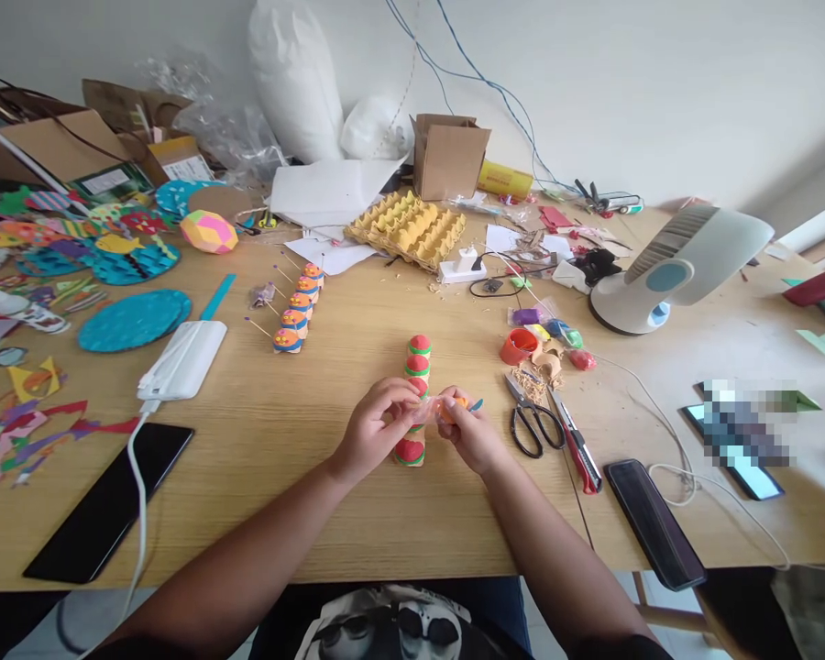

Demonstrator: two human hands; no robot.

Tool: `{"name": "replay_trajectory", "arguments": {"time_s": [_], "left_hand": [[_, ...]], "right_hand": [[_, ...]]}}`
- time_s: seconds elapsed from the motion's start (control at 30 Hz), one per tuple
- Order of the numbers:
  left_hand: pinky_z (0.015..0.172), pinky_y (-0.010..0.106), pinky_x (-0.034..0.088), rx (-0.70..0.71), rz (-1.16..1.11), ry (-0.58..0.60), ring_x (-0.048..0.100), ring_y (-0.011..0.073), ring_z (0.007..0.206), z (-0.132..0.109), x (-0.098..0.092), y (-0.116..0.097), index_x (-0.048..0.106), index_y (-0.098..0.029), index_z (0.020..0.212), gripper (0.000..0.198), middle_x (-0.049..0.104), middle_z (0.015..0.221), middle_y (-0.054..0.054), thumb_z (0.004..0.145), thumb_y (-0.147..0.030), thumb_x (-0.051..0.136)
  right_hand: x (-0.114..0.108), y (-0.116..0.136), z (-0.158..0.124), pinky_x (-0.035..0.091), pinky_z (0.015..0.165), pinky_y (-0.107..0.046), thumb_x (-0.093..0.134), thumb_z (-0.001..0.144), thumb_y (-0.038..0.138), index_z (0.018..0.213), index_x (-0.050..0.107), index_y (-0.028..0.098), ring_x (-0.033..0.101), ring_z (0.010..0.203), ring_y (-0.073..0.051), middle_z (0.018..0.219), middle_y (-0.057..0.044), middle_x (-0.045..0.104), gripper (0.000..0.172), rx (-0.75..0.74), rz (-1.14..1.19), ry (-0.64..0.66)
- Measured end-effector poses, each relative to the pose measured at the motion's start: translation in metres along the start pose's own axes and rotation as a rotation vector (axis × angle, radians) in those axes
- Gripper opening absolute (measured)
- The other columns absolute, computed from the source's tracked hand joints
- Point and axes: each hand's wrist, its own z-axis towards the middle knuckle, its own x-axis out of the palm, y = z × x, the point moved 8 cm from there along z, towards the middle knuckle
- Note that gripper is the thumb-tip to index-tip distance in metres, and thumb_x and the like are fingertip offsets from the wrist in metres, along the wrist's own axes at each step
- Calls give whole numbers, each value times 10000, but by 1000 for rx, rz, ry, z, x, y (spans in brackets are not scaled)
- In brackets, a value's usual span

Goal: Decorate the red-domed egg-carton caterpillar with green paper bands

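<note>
My left hand (383,423) has its fingers pinched on one side of a small clear plastic wrapper (427,410). Close to it on the right, my right hand (468,431) grips a small orange packet (457,406); a blue tip sticks out beside its thumb. Both hands are above a row of domes in red and green (418,364), set on a carton strip and partly hidden by my fingers. Further back on the left stands a second strip (294,321) with orange and blue domes, which has thin sticks poking out.
Black scissors (536,417), a red cutter (577,445) and a phone (653,522) lie to the right. Behind them are an orange tape roll (519,346) and a white fan (680,266). On the left are a power bank (182,359), a black tablet (110,504) and blue discs (134,321).
</note>
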Motion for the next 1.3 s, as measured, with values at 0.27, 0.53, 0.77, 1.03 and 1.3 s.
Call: {"name": "replay_trajectory", "arguments": {"time_s": [0.27, 0.53, 0.77, 1.03, 1.3], "left_hand": [[882, 309, 608, 227, 242, 103, 717, 185, 1027, -1, 4, -14, 771, -260, 1087, 219, 732, 1149, 69, 908, -163, 691], [791, 254, 613, 93, 102, 143, 743, 164, 919, 1, 8, -7, 778, -230, 1073, 189, 767, 1016, 60, 893, -209, 724], [715, 244, 596, 78, 70, 116, 711, 141, 820, -3, 8, -8, 769, -233, 1043, 172, 738, 939, 44, 877, -199, 740], [719, 264, 589, 150, 148, 53, 692, 144, 819, -5, 2, -15, 762, -227, 979, 110, 712, 901, 38, 891, -180, 717], [745, 295, 560, 261, 303, 15, 653, 153, 816, -2, 1, -31, 724, -204, 924, 62, 707, 862, 40, 904, -154, 692]], "right_hand": [[-5, 0, 2, 182, 487, -240, 735, 816, 615, 735, 452, 217, 281, 482, -69, 556, 85, 387, 495, -73, -61, -9], [7, -4, -4, 290, 518, -205, 818, 754, 562, 743, 472, 205, 401, 530, -63, 634, 62, 502, 497, 38, 62, 40], [12, -8, -6, 328, 520, -211, 813, 759, 582, 755, 492, 205, 441, 541, -74, 670, 46, 569, 495, 48, 54, 64], [15, -5, -8, 464, 645, -252, 774, 793, 606, 884, 553, 220, 547, 634, -103, 763, 36, 619, 454, 1, -55, 124], [17, 8, -10, 485, 694, -281, 770, 838, 522, 868, 580, 202, 599, 682, -126, 772, 14, 644, 374, -101, -176, 164]]}}
